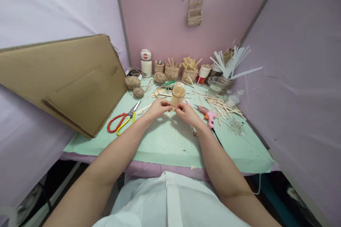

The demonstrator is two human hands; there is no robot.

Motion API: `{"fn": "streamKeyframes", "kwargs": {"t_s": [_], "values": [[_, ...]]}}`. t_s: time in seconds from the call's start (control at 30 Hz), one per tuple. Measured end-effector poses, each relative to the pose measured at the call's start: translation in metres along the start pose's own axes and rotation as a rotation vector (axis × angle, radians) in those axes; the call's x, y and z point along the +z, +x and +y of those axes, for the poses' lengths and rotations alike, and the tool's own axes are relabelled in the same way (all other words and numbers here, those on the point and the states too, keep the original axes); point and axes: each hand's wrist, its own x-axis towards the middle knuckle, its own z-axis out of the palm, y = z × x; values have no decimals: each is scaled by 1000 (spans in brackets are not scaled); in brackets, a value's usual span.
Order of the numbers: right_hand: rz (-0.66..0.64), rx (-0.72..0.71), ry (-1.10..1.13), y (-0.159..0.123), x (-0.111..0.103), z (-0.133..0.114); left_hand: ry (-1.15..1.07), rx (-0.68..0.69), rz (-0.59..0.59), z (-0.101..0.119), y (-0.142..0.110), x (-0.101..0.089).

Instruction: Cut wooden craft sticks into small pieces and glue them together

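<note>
Near the middle of the table, my left hand [160, 108] and my right hand [187, 112] almost meet at the fingertips. Both are closed in a pinch; whatever small piece lies between the fingers is too small to make out. Just behind the fingertips stands a small round wooden cup [178, 94], its lower part partly hidden by my hands. Whether my fingers touch it I cannot tell. A pink glue gun [208, 115] lies to the right of my right hand. To the left of my left hand are scissors [124, 118] with red and yellow handles.
Loose wooden sticks [222, 105] are strewn at right. Twine balls [132, 82], stick-filled baskets [172, 72], a white bottle [146, 64] and clear glue sticks [233, 64] line the back. A large cardboard sheet [69, 81] leans at left. The glue gun's cord [217, 137] trails forward.
</note>
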Motion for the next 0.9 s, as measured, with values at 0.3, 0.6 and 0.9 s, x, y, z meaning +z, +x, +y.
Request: {"fn": "streamKeyframes", "kwargs": {"t_s": [0.3,0.6,0.9], "values": [[21,18,16,0,1,0,-1,-1,-7,0,0,1],[88,59,91,0,3,-2,-28,-23,19,-2,1,1],[155,100,219,1,4,-5,-161,-52,98,-8,5,1]]}}
